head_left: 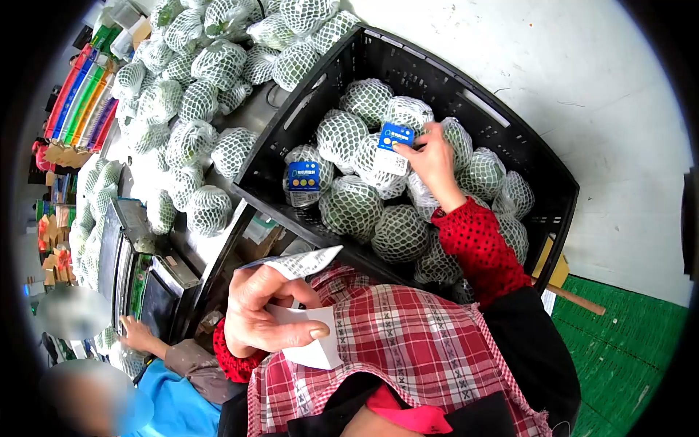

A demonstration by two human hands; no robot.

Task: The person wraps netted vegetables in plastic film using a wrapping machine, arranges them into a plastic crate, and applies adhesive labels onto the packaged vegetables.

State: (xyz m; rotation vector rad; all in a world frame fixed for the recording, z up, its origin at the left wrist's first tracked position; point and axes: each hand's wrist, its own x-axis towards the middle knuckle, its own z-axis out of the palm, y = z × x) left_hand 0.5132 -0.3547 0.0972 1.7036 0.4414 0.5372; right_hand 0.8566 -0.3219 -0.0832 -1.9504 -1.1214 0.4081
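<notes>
My left hand is closed on a folded strip of label paper; a white piece of paper shows under its thumb. Over the black crate, my right hand has its thumb and curled fingers at the edge of a blue and white label. That label rests on round green produce in a white net. Another blue and white label sits on a netted piece near the crate's left wall. Several more netted pieces fill the crate.
Many netted pieces are piled on a metal table left of the crate. Dark equipment stands at the lower left, where another person's hand reaches in. Coloured bins lie further off. Green slatted flooring is at right.
</notes>
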